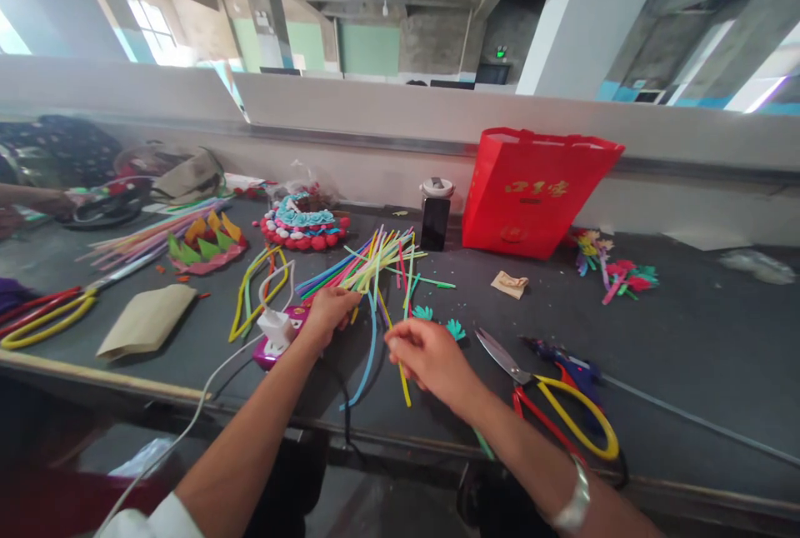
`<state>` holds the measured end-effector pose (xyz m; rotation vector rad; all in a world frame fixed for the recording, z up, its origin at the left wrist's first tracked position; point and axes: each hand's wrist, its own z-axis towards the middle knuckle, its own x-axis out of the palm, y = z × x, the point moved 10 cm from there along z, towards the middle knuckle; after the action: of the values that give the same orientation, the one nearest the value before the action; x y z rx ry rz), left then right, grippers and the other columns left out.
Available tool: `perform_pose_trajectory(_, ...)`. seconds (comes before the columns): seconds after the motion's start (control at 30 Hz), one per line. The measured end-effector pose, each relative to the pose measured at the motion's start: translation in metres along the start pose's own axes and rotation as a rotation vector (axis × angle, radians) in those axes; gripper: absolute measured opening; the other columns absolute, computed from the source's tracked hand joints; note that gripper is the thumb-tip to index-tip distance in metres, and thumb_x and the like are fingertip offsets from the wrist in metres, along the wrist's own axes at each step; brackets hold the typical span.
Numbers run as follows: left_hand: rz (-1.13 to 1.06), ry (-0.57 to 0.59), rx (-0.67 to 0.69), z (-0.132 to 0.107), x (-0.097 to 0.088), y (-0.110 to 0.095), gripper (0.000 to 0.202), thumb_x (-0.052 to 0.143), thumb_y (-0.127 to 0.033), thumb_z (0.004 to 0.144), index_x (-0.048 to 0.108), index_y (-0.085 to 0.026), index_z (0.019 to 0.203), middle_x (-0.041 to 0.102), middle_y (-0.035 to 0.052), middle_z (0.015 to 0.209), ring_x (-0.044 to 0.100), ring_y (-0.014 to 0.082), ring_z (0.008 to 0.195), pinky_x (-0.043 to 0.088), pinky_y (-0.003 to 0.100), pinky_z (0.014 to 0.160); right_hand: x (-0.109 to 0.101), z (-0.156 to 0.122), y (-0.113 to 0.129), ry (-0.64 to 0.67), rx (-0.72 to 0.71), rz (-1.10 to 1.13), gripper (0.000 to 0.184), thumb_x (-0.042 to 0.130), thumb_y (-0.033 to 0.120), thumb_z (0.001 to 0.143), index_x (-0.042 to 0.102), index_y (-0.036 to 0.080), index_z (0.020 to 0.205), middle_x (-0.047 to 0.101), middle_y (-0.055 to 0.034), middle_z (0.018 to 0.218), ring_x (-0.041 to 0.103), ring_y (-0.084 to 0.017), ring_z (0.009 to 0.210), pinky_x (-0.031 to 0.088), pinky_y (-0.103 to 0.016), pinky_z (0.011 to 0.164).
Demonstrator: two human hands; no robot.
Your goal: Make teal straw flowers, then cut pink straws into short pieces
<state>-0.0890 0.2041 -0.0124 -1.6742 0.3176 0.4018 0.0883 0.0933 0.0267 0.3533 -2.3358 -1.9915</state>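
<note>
My left hand (332,313) is closed at the near end of a loose pile of coloured pipe cleaners (381,259), its fingertips curled against the stems. To its right, my right hand (431,355) hovers low over the table with bent fingers drawn together; whatever they pinch is too small to make out. A yellow pipe cleaner (405,384) runs behind those fingers, and a blue pipe cleaner (370,355) trails toward the table edge between the hands. Two small teal tufted flowers (455,329) lie just beyond my right hand.
Scissors (531,388) with yellow and red handles and a blue glue gun (578,376) lie right. A corded power strip (268,355) sits by my left forearm. Behind stand a red bag (537,196) and a phone (435,223). Another person's hand (59,203) is far left.
</note>
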Motion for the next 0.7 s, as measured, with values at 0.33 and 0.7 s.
perform_pose_trajectory(0.33,-0.084,0.048,-0.010,-0.006,0.008,0.000,0.021,0.052,-0.033,0.071,0.050,-0.019,0.055,0.047,-0.0035,0.041,0.042,0.0093,0.034,0.033,0.021,0.037,0.040,0.104,-0.030,0.052,0.329,-0.013,0.032,0.060,0.033,0.095,0.058,0.016,0.122,0.062,-0.0087,0.119,0.064,-0.022,0.099,0.056,-0.042,0.083)
perform_pose_trajectory(0.7,0.407,-0.089,0.113,-0.013,-0.005,-0.018,0.006,0.064,-0.021,0.070,0.060,-0.018,0.066,0.067,0.0069,0.071,0.067,0.0249,0.080,0.046,0.029,0.067,0.037,0.105,-0.055,0.107,0.375,-0.187,0.032,0.060,0.032,0.095,0.058,0.016,0.123,0.061,-0.0091,0.121,0.064,-0.022,0.100,0.055,-0.043,0.084)
